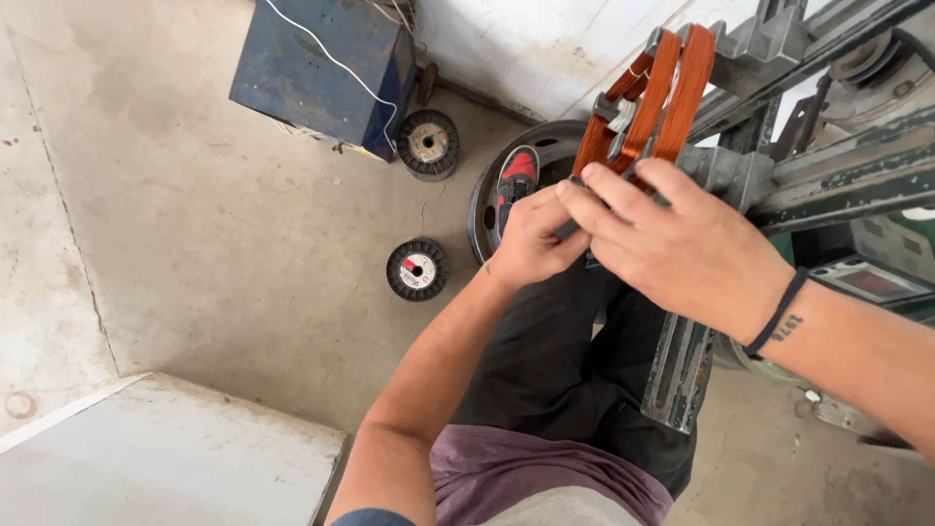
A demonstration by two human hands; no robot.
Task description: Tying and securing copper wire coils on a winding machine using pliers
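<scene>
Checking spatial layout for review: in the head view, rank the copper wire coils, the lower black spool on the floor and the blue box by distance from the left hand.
From the left hand:
1. Copper wire coils, just above it.
2. Lower black spool, floor, left.
3. Blue box, upper left.

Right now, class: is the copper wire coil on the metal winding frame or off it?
On it: the copper wire coil loops around the metal winding frame, above both hands.

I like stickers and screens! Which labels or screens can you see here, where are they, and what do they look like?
Near spool: on the floor left of the hands; black, with a round white label marked red.
Far spool: beside the blue box; black, with a round pale label.
Screen: at the right on a green machine; small, dark reddish, grey frame.
</scene>
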